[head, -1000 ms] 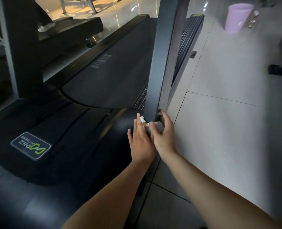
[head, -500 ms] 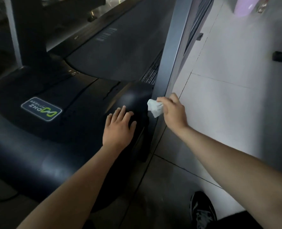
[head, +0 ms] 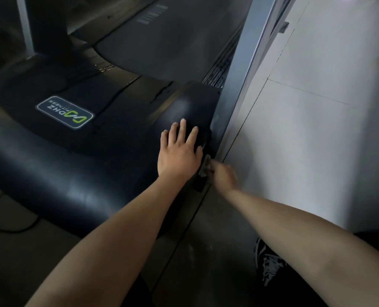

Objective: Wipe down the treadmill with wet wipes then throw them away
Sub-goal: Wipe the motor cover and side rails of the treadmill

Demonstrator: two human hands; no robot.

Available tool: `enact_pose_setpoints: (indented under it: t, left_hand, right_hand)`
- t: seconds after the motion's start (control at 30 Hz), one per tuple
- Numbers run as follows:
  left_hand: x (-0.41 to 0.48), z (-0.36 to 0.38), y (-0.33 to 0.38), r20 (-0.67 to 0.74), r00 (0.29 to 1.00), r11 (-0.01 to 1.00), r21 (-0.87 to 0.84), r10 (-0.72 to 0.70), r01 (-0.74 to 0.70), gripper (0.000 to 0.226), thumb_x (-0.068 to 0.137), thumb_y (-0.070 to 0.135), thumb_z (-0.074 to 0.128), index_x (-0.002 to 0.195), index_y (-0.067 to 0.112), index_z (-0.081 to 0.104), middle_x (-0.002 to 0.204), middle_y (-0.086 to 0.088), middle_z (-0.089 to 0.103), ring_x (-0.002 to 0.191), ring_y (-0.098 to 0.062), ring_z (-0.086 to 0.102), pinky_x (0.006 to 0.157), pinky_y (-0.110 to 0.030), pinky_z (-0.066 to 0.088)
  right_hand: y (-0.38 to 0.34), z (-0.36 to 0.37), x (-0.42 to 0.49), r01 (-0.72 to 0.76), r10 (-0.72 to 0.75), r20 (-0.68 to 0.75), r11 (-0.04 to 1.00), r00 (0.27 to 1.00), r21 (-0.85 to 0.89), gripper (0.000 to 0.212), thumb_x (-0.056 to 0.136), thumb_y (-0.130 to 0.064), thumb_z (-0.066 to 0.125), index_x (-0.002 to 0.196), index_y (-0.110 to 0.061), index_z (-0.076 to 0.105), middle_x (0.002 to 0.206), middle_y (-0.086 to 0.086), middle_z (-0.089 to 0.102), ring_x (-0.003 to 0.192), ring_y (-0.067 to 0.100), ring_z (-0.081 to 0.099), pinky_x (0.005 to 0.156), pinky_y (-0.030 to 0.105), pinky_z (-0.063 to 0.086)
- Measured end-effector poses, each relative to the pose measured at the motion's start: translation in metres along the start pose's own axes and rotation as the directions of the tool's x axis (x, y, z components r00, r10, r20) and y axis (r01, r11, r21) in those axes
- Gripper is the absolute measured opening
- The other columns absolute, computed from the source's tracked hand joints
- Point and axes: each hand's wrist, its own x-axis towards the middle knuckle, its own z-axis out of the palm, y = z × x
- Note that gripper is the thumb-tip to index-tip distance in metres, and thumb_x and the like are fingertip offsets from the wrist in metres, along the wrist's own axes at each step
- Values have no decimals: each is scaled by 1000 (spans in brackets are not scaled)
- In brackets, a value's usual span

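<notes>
Head view looks down on my left hand [head: 179,151], which lies flat with the fingers spread and relaxed, palm pressed on the right corner of the black front cover [head: 190,107] of the treadmill [head: 77,173], gripping nothing. Just beside it, lower and to the right, my right hand [head: 223,177] is smeared by motion blur; as far as I can make out, its fingers are closed around the wet wipe [head: 206,167], a pale grey smudge held against the side of the cover, near the foot of the grey upright post [head: 244,63]. I cannot tell how much of the wipe touches the machine. Both my forearms are bare and reach in from the bottom edge. On top of the cover, left of my left hand, sits a logo badge [head: 65,112] with green and white lettering, upside down from where I stand. Beyond the cover the dark running belt [head: 173,41] stretches away, with a second, darker upright [head: 49,25] at its far left. Pale floor tiles [head: 306,140] spread out to the right of the post, and my dark shoe [head: 267,264] stands on the floor under my right forearm. A dark cable [head: 18,229] curls on the floor at the left.
</notes>
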Motion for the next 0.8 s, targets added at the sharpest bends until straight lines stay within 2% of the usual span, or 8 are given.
enact_pose_setpoints:
  t: [0.1, 0.17, 0.3, 0.4, 0.5, 0.63, 0.73, 0.8]
  left_hand:
    - [2, -1, -1, 5, 1000, 1000, -1, 0, 0, 61, 103, 50, 31, 159, 28, 23, 169, -9, 11, 155, -30, 7, 123, -49, 10]
    - [2, -3, 0, 10, 1000, 1000, -13, -2, 2, 61, 103, 50, 31, 159, 29, 23, 169, -9, 11, 155, -29, 7, 124, -49, 9]
    - [3, -6, 0, 1, 1000, 999, -47, -4, 5, 60, 102, 49, 34, 159, 30, 25, 169, -7, 12, 155, -27, 8, 124, -48, 9]
    - [4, -8, 0, -11, 1000, 996, -88, -21, 20, 56, 103, 45, 35, 156, 28, 29, 169, -5, 15, 155, -25, 10, 125, -45, 10]
    - [9, -14, -4, -59, 997, 980, -197, -51, 39, 47, 101, 34, 43, 148, 25, 45, 163, 0, 34, 151, -21, 26, 120, -40, 19]
    - [30, -30, -31, -164, 984, 944, -328, -71, 13, 34, 97, 20, 50, 127, 22, 65, 134, 3, 62, 122, -24, 56, 95, -37, 40]
    - [52, -37, -52, -164, 979, 953, -296, -122, 69, 35, 98, 24, 49, 131, 22, 63, 142, 2, 57, 133, -25, 46, 106, -41, 32]
    - [65, -37, -59, -94, 986, 954, -281, -135, 104, 40, 100, 30, 46, 138, 24, 57, 150, 3, 49, 142, -23, 35, 113, -42, 23]
  right_hand:
    - [4, 10, 0, -63, 64, 85, 998, 994, -15, 14, 96, -11, 58, 92, -13, 72, 98, 14, 74, 96, 31, 69, 76, 32, 47]
    - [-3, 3, 7, -86, 86, 53, 996, 995, -8, 15, 96, -11, 58, 89, -11, 72, 94, 15, 73, 94, 33, 69, 75, 33, 48]
    - [-36, -39, 31, -25, 74, -275, 984, 959, 178, 12, 96, -12, 60, 88, -10, 69, 85, 12, 71, 82, 30, 65, 64, 29, 37]
    - [-64, -72, 53, 58, 66, -405, 956, 912, 286, 15, 95, -13, 60, 104, -11, 72, 93, 6, 73, 86, 24, 66, 75, 34, 50]
    - [-82, -74, 65, 165, -122, -329, 981, 936, 106, 17, 94, -13, 59, 104, -11, 72, 95, 10, 69, 88, 29, 64, 74, 32, 46]
    - [-89, -54, 70, 249, -277, -116, 946, 954, -210, 25, 99, -26, 52, 113, -9, 65, 107, 13, 49, 101, 35, 50, 88, 40, 45]
    - [-106, -57, 80, 258, -317, -87, 879, 944, -401, 31, 95, -22, 54, 121, -7, 61, 142, 13, 37, 129, 37, 35, 105, 43, 36]
    - [-118, -62, 90, 246, -300, -30, 832, 954, -497, 38, 94, -22, 55, 129, -7, 57, 151, 10, 27, 135, 33, 26, 108, 42, 32]
